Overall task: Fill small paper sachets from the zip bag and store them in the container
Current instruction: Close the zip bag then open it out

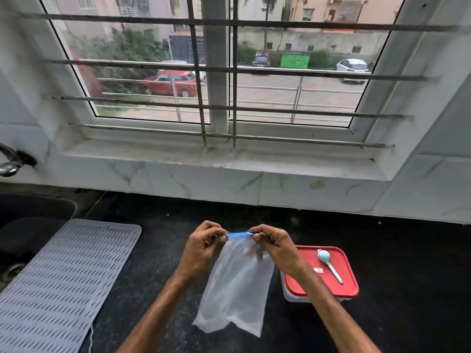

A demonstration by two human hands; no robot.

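Observation:
A clear plastic zip bag (235, 289) with a blue zip strip along its top hangs above the black counter (163, 250). My left hand (204, 247) pinches the strip's left end and my right hand (276, 247) pinches its right end. I cannot tell what the bag holds. To the right stands a clear container with a red lid (328, 273) closed on it. A small pale blue scoop (328, 264) lies on the lid. No paper sachets are in view.
A grey ribbed mat (61, 284) covers the counter on the left, with a dark sink (30, 225) and a metal tap (12, 161) beyond it. A marble wall and barred window (224, 103) rise behind the counter.

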